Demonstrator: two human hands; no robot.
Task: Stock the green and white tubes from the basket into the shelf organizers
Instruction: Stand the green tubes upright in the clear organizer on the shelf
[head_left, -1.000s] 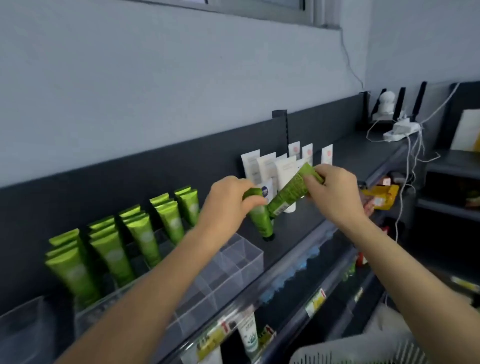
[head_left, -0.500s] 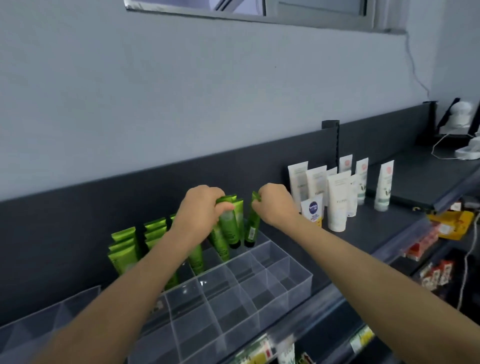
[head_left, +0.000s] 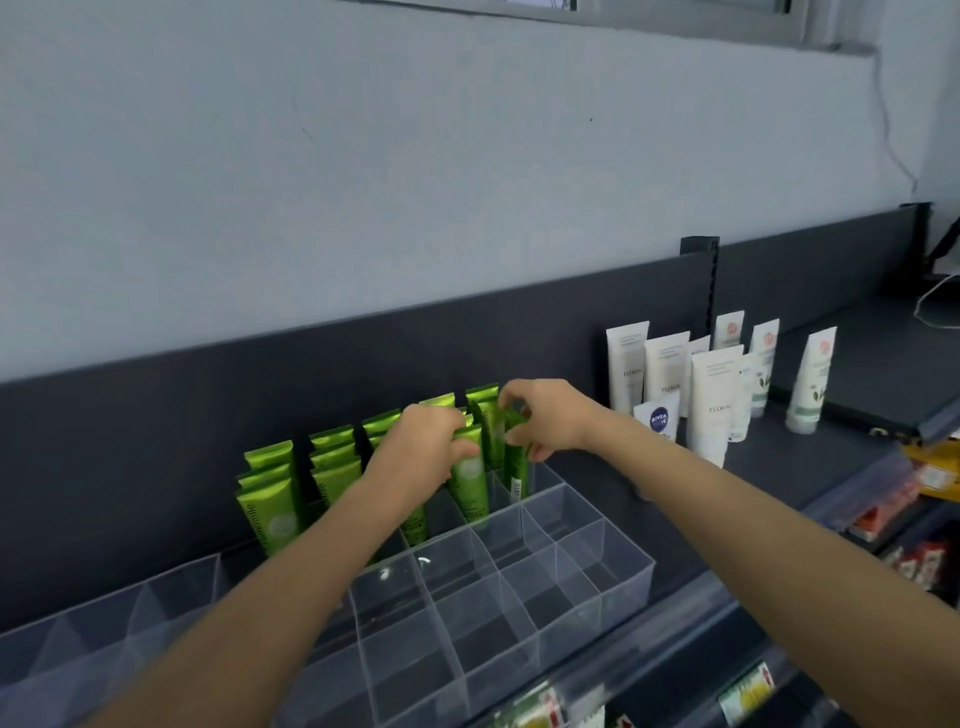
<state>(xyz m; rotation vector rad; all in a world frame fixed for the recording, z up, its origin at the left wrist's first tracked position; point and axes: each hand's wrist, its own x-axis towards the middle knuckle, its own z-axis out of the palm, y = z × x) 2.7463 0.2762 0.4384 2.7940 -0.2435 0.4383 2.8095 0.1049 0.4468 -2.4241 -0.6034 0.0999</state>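
The job looks partly done. Green tubes (head_left: 270, 499) stand cap-down in the back rows of the clear organizer (head_left: 623, 577), filling them from the left end across to where the hands work. The front rows hold nothing, and a second organizer (head_left: 104, 623) further left also shows bare cells. White tubes (head_left: 665, 374) stand loose on the shelf (head_left: 831, 462) to the right, outside any organizer, so by the look of it they have yet to be slotted in. The basket is out of view, so I cannot tell how many tubes are left in it.

Both arms reach forward and up over the organizer, wrists near each other at its back right part. The left hand (head_left: 421, 447) curls its fingers round the top of one tube (head_left: 470, 488), whose lower end sits down in a cell. The right hand (head_left: 550, 415), just beside it, pinches the crimped top of another tube (head_left: 518, 467) between thumb and fingers; this one stands upright in the next cell to the right. Both tubes seem to be at the point of seating, not yet let go
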